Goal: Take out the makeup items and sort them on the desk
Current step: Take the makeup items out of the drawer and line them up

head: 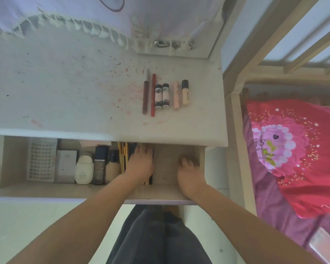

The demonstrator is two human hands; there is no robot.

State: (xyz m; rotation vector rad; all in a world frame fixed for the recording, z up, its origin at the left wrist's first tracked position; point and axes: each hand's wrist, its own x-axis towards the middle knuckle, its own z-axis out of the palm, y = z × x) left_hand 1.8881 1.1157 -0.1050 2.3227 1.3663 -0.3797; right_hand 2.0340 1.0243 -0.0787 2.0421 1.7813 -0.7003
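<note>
**Six sorted, more waiting in the drawer**

Six items (165, 94) line the desk (65, 82). In the drawer (0, 161), left hand (140, 162) lies flat on pencils (123, 159); right hand (189, 172) rests loosely curled, empty. Better to pinch one pencil than scoop.

both hands reach into the open drawer (166, 193), the left hand (140, 164) resting on dark pencils (151, 178) beside yellow ones (122, 157), the right hand (190, 176) on the bare drawer floor, while six makeup items (165, 95) lie in a row on the stained desk (65, 92).
</note>
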